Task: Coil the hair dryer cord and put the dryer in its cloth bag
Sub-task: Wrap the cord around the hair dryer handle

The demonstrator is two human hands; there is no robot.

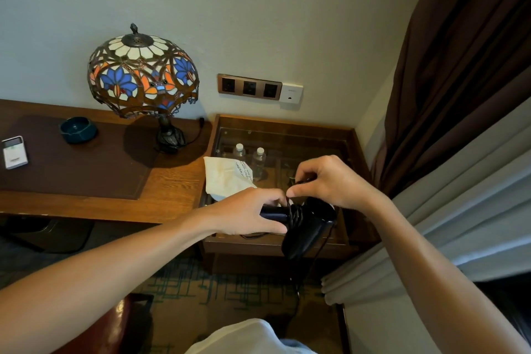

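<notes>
A black hair dryer (307,230) is held in the air in front of the low cabinet, its barrel pointing down toward me. My left hand (250,211) grips its handle. Several turns of the black cord (294,214) are wound around the handle. My right hand (330,181) pinches the cord just above those turns. A loose length of cord hangs from the dryer toward the floor. The cream cloth bag (227,177) with printed text lies flat at the cabinet's left edge, just behind my left hand.
A glass-topped wooden cabinet (353,138) holds two water bottles (250,159). To the left, a desk (172,181) carries a stained-glass lamp (143,75), a dark ashtray (78,129) and a white remote (14,152). Wall sockets (249,87) sit above. Curtains (459,95) hang close on the right.
</notes>
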